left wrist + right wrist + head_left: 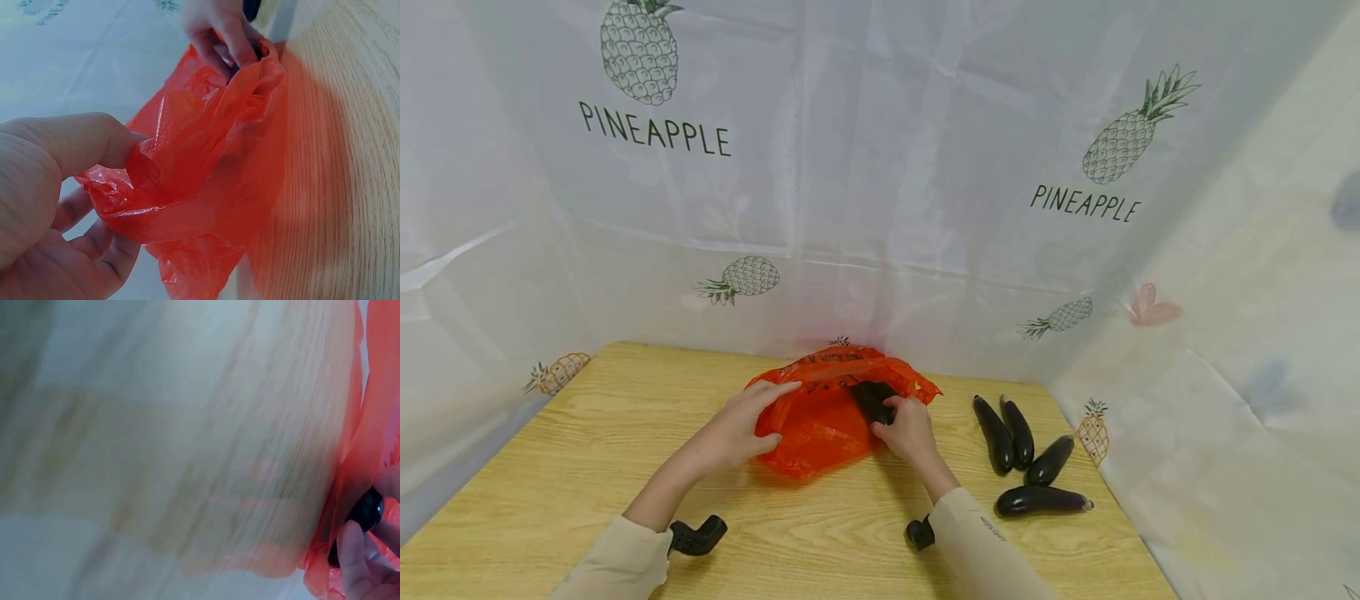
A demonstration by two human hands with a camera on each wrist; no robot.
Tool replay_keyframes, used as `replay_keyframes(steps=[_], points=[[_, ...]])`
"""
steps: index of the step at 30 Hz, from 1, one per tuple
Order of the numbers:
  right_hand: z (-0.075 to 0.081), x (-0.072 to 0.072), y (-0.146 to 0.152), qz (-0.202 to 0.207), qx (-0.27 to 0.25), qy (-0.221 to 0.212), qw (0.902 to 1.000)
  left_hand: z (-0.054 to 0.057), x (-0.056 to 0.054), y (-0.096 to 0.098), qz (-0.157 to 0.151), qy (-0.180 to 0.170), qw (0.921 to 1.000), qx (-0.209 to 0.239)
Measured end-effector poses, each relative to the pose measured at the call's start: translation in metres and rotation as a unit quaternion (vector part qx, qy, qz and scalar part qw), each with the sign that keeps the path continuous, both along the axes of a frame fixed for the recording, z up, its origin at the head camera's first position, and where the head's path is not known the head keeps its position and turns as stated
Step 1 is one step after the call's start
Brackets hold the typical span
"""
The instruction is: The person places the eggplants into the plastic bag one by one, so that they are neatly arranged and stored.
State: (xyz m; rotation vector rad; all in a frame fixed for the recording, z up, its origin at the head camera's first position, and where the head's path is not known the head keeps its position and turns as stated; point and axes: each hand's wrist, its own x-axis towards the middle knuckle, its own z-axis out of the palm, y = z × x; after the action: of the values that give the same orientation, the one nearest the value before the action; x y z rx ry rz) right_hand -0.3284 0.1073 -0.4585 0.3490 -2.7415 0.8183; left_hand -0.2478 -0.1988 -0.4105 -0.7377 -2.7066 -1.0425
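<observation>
A red-orange plastic bag (822, 443) with black print lies on the table, its mouth toward me. My left hand (739, 427) holds the bag's left edge; in the left wrist view the thumb (94, 140) is on one side of the plastic and the fingers on the other. At the right of the mouth, my right hand (913, 430) grips a dark, glossy eggplant (872, 402) that reaches into the bag. The right wrist view shows its shiny black end (369, 509) between thumb and fingers, beside the red plastic.
Several dark eggplants (1043, 501) lie on the right side of the wooden table (805, 542). A pineapple-printed white sheet (880, 183) hangs behind the table and along its sides. Black wrist devices (698, 535) sit at both sleeves.
</observation>
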Motion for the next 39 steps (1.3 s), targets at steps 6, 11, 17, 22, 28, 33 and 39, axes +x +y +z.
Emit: replay_keyframes(steps=[6, 11, 17, 22, 28, 33, 39], points=[[0.000, -0.003, -0.003, -0.012, -0.006, 0.005, 0.9999, 0.001, 0.000, 0.000, -0.001, -0.002, 1.0000, 0.002], [0.000, -0.005, -0.005, -0.021, -0.014, 0.008, 0.9997, 0.000, 0.000, 0.000, 0.001, -0.002, 1.0000, 0.000], [-0.002, -0.008, -0.007, -0.031, -0.018, 0.007, 0.9993, 0.001, 0.000, 0.000, 0.001, -0.005, 1.0000, 0.000], [-0.002, -0.008, -0.007, -0.034, -0.021, 0.003, 0.9992, 0.002, 0.001, 0.001, 0.000, -0.005, 1.0000, 0.001], [0.001, -0.007, -0.004, -0.028, -0.015, 0.008, 0.9995, 0.002, 0.001, 0.001, 0.004, -0.010, 0.9999, 0.002], [0.003, -0.004, 0.001, -0.017, -0.008, 0.013, 0.9997, 0.002, 0.001, 0.000, 0.002, -0.013, 0.9999, 0.004], [0.013, 0.002, 0.009, 0.005, -0.002, 0.026, 0.9996, 0.002, 0.001, -0.001, 0.000, -0.016, 0.9999, 0.006]])
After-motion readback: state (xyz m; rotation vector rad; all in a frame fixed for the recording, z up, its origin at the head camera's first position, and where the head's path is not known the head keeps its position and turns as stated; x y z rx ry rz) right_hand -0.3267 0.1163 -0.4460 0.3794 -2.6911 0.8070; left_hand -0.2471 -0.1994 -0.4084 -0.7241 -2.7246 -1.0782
